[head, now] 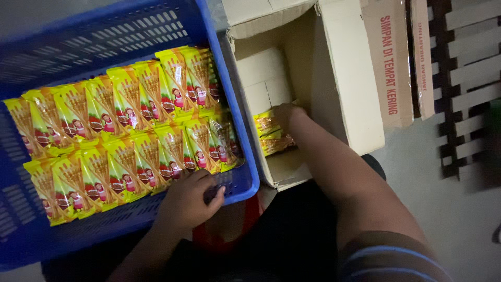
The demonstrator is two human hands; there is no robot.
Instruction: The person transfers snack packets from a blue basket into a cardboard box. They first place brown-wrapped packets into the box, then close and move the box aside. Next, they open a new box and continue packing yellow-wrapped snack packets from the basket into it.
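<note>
Dim room, grey floor (449, 172), slatted pallet (464, 78) at 3 o'clock. Blue crate (229, 68) w/ rows of yellow snack packs (125, 141); left hand (189, 201) curled on its rim at 6. Right hand (286, 114) inside cardboard box (344, 78), touching packs (271, 133); grip unclear.

Blue crate (237, 104) mostly filled: two rows of yellow snack packets (125, 141) standing packed edge to edge, no gap between them. Free crate floor only along the near strip and the far-left end. Left hand (190, 201) sits on the near right rim, blocking that corner. Cardboard box (334, 78) to the right: open top, far part bare and passable; right hand (284, 112) and the last few packets (271, 133) take up the near left of it. Box flaps (389, 57) hem in the right side.
</note>
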